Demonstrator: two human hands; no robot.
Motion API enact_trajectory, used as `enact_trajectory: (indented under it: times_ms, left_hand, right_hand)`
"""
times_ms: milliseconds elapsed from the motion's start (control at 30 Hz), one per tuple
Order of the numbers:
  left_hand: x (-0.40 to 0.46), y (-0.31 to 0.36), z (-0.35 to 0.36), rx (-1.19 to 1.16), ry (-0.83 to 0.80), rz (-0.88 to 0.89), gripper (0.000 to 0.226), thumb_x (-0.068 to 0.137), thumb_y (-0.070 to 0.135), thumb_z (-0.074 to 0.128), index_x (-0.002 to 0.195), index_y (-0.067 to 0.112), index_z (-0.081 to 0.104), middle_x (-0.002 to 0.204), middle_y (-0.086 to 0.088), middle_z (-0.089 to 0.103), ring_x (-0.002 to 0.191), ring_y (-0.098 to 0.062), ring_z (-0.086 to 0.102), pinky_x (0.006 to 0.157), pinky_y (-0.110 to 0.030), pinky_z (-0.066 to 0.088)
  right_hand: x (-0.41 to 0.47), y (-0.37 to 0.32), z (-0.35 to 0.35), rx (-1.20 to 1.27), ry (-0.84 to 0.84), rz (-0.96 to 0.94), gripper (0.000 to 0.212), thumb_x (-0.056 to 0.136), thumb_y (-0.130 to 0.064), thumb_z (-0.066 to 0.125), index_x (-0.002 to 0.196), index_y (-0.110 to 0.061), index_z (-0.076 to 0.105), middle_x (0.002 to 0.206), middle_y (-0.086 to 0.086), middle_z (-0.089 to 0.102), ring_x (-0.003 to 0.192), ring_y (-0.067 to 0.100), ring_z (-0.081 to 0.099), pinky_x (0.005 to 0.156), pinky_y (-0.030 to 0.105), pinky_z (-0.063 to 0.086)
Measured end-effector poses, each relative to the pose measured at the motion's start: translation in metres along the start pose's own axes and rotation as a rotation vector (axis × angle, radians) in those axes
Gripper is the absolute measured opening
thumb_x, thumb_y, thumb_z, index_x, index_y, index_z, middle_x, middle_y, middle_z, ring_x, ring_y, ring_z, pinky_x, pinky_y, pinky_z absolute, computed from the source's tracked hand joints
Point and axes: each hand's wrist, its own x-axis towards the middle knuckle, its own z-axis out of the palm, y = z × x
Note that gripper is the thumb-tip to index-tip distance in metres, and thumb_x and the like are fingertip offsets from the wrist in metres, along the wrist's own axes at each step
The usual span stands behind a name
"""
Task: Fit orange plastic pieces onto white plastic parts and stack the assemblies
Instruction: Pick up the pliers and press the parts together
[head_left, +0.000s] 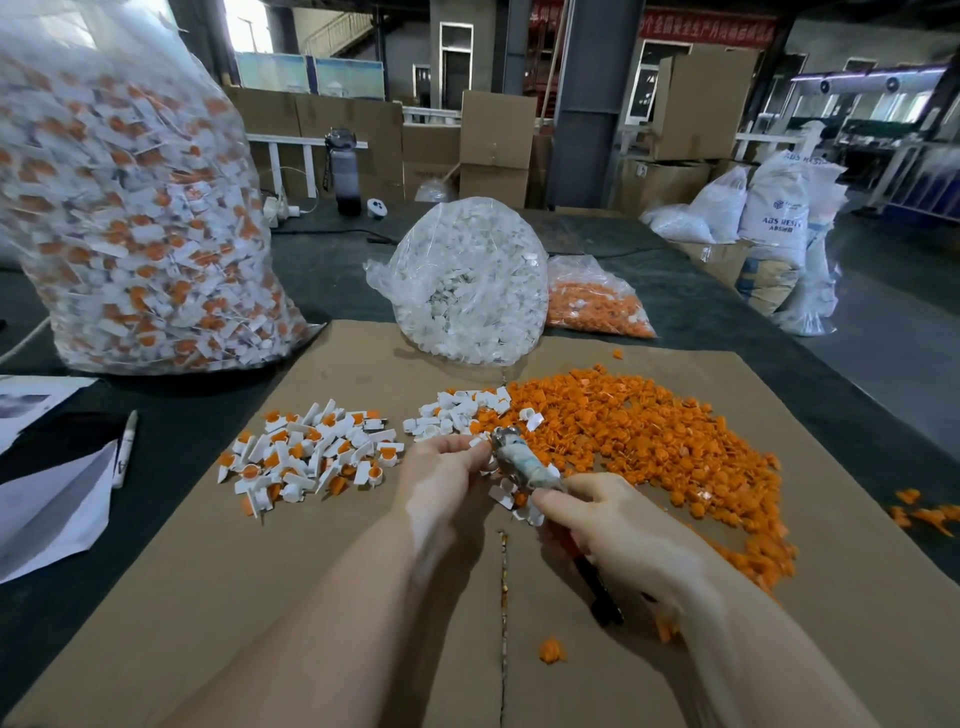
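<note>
Gripping a short tool (524, 464) wrapped in pale tape, the right hand (613, 525) curls its fingers round the lower end, the metal tip pointing up and left toward the left hand (441, 475). The left hand's fingers (475, 451) pinch a small white part (480, 442) right at that tip; the piece is too blurred to tell whether an orange piece sits in it. Both hands hover over a sheet of cardboard (311, 597) laid on the dark desk (701, 312).

A broad heap of orange pieces (649, 441) spreads on the cardboard to the right of the hands, touching a smaller heap of white parts (457, 413) at its left edge. A few more white parts (514, 501) lie just under the tool. Left of the hands sits a loose pile of finished assemblies (311, 454), white with orange inserts. A black pen (602, 592) lies on the cardboard beneath the right wrist, and one stray orange piece (551, 649) lies nearer the camera.

At the far edge of the cardboard stands a clear bag of white parts (467, 286), with a clear bag of orange pieces (597, 306) just beside it on the right. A tall clear bag of assemblies (130, 208) stands at the left. A marker (124, 449) and white papers (52, 499) lie on the desk at far left.
</note>
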Motion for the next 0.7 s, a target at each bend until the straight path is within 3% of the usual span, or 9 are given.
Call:
enact_trajectory:
  times_ms: [100,233,433,567,700]
  left_hand:
    - [-0.001,0.002,0.001,-0.003,-0.016,-0.025,0.010,0.089,-0.003,0.056,0.079,-0.001,0.057,0.045,-0.004,0.059,0.031,-0.004,0.050,0.032,-0.013,0.037]
    - [-0.003,0.002,0.002,0.015,-0.019,-0.034,0.011,0.087,-0.005,0.057,0.077,-0.001,0.057,0.057,-0.010,0.058,0.031,-0.003,0.050,0.031,-0.013,0.037]
    - [-0.007,-0.002,0.004,0.016,-0.015,-0.023,0.005,0.088,-0.005,0.056,0.084,-0.002,0.057,0.067,-0.012,0.058,0.031,0.000,0.050,0.031,-0.012,0.037]
    - [-0.007,-0.006,0.005,-0.011,-0.003,-0.037,0.005,0.089,-0.005,0.054,0.085,-0.003,0.057,0.068,-0.012,0.057,0.032,0.000,0.051,0.033,-0.013,0.039]
    - [-0.006,-0.008,0.007,-0.031,0.007,-0.012,0.006,0.090,-0.004,0.053,0.093,-0.007,0.058,0.065,-0.012,0.057,0.033,-0.001,0.053,0.033,-0.012,0.039]
  right_hand:
    - [0.000,-0.001,-0.003,-0.018,-0.057,-0.002,0.029,0.095,-0.039,0.049,0.080,-0.014,0.053,0.050,-0.011,0.046,0.047,0.009,0.040,0.048,0.021,0.031]
    - [-0.001,-0.003,0.000,-0.007,-0.066,-0.023,0.028,0.097,-0.036,0.045,0.084,-0.013,0.050,0.066,0.002,0.059,0.057,0.014,0.055,0.057,0.027,0.046]
    - [-0.002,0.000,0.005,-0.251,0.045,-0.097,0.027,0.097,-0.041,0.043,0.083,-0.020,0.047,0.082,0.004,0.055,0.070,0.016,0.050,0.064,0.031,0.039]
    - [-0.002,0.002,0.009,-0.293,0.084,-0.100,0.025,0.097,-0.042,0.043,0.077,-0.027,0.043,0.076,-0.006,0.048,0.062,0.006,0.044,0.054,0.020,0.030]
    - [-0.001,0.005,0.008,-0.298,0.132,-0.126,0.031,0.093,-0.049,0.047,0.073,-0.025,0.042,0.071,-0.006,0.044,0.060,0.008,0.042,0.054,0.023,0.028]
